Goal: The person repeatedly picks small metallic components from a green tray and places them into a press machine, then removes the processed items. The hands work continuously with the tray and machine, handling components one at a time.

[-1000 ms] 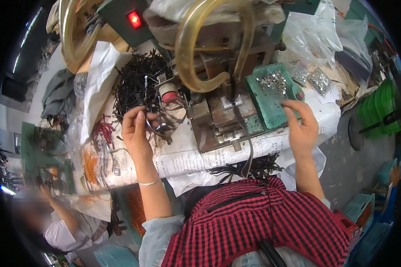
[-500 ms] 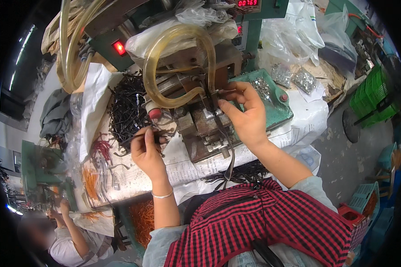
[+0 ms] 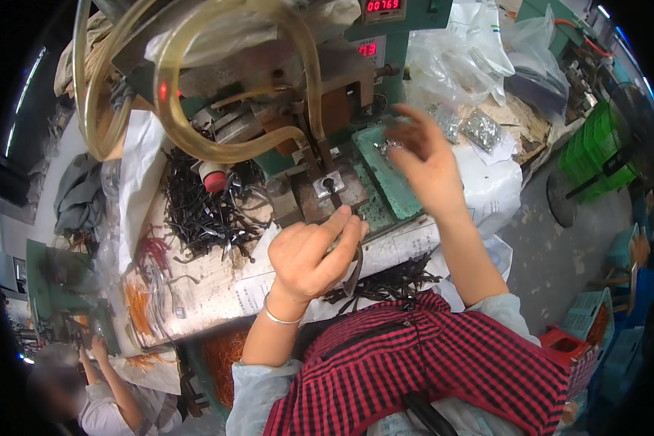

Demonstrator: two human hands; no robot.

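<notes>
In front of the press, my left hand [image 3: 309, 258] pinches a thin black strip [image 3: 357, 270] between thumb and fingers. One end of this strip reaches toward a small bright metal plate [image 3: 328, 184] on the press's steel block [image 3: 305, 196]; the other hangs below my fingers. My right hand [image 3: 432, 171] is over the green tray [image 3: 378, 171], near small shiny metal pieces [image 3: 389, 147] in it. Motion smears its fingers, so whether they hold a piece is hidden.
A heap of black strips [image 3: 203, 207] lies left of the press, beside a red button [image 3: 214, 180]. More black strips [image 3: 392, 283] lie near my apron. A clear hose [image 3: 168, 94] loops over the press. Another person [image 3: 116, 392] works at lower left.
My left hand has moved right from beside the black heap to the strip in front of the press. My right hand has left the press and moved over the green tray. The view has shifted.
</notes>
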